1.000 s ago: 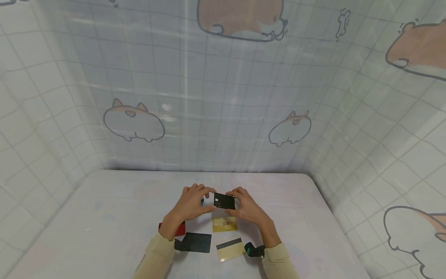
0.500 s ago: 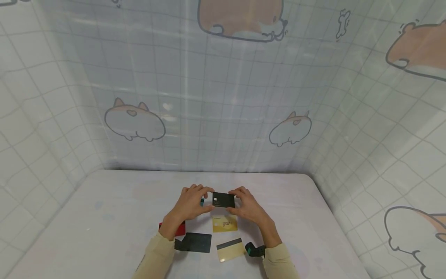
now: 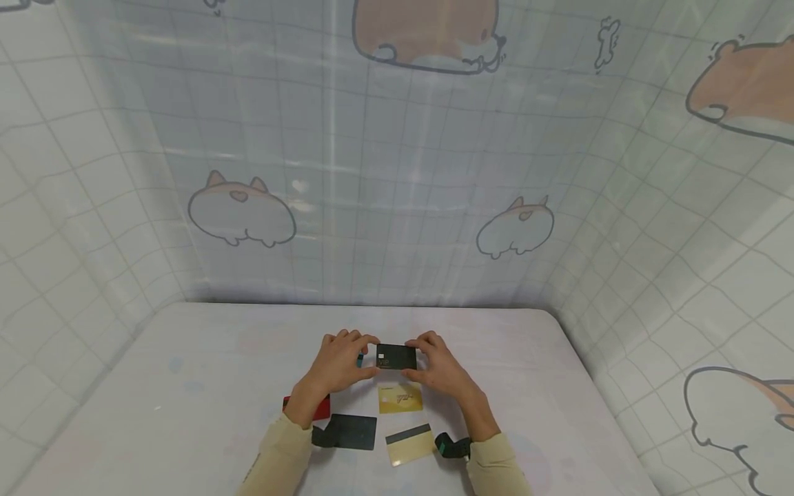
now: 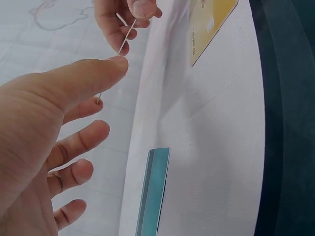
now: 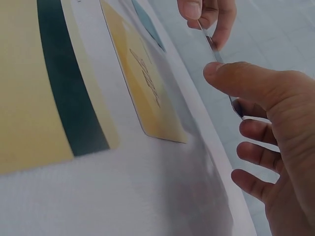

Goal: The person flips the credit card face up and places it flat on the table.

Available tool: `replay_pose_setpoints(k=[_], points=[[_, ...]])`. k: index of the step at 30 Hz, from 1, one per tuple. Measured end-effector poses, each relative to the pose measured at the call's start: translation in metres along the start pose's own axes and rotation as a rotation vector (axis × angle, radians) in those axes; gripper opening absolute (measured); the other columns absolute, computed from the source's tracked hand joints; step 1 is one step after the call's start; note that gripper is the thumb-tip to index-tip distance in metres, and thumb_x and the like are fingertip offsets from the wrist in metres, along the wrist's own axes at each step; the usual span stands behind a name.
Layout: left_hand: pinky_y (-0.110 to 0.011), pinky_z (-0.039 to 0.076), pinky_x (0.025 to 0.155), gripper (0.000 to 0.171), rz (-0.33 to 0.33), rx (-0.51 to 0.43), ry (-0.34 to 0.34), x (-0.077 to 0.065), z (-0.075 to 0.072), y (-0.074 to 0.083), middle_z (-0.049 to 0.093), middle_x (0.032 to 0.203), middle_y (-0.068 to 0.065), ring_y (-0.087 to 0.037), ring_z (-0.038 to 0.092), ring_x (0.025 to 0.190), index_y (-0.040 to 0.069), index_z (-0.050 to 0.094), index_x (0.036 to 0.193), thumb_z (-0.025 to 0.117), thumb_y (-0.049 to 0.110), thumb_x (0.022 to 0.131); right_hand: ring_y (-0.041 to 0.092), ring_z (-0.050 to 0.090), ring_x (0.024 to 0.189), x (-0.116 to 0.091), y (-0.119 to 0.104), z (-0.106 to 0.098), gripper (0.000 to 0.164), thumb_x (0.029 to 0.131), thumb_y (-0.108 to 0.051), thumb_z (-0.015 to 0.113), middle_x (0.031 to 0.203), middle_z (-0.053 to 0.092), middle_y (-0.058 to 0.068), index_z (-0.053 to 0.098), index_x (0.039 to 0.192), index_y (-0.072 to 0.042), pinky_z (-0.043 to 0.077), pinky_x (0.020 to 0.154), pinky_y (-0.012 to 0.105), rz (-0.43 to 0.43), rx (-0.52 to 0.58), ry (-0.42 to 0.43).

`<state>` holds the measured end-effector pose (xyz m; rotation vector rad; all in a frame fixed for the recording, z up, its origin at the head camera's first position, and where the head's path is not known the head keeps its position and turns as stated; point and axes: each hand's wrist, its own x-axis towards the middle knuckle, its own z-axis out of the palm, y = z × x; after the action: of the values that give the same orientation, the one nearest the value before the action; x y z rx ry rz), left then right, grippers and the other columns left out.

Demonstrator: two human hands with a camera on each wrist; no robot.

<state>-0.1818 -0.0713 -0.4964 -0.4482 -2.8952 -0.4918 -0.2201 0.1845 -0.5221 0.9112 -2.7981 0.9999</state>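
Note:
A black bank card [image 3: 396, 357] with a small chip and the letters VIP is held up above the table. My left hand [image 3: 340, 358] pinches its left end between thumb and index finger, the other fingers loosely bent. At the opposite end, my right hand [image 3: 439, 364] pinches it in the same way. Both wrist views show the card nearly edge-on, as a thin line between the two thumbs. Just below it on the table lies a gold card [image 3: 400, 399] with a dark scrawl. A teal card [image 4: 153, 196] lies near the left hand, mostly hidden in the head view.
Nearer me lie a dark grey card [image 3: 355, 432] and a pale gold card [image 3: 411, 445] with a black stripe. A red card [image 3: 321, 408] is partly covered by the left wrist. The white table [image 3: 205, 386] ends at a patterned curtain [image 3: 397, 172].
The black card has shifted slightly left and turned more level, with both hands still pinching its ends. The cards on the table have not moved.

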Motion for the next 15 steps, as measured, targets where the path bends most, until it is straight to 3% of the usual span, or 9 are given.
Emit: replay_pose_setpoints(k=[15], points=[[-0.053,0.042,0.09,0.055,-0.019,0.004,-0.019,-0.011,-0.005,0.009,0.066,0.097,0.001,-0.022,0.056,0.098,0.025,0.067,0.125,0.083,0.049,0.079,0.017,0.051,0.11,-0.009,-0.006,0.002,0.06,0.085,-0.04,0.081,0.124,0.049,-0.001,0.061,0.136,-0.015,0.048,0.096,0.043,0.02,-0.016,0.0]])
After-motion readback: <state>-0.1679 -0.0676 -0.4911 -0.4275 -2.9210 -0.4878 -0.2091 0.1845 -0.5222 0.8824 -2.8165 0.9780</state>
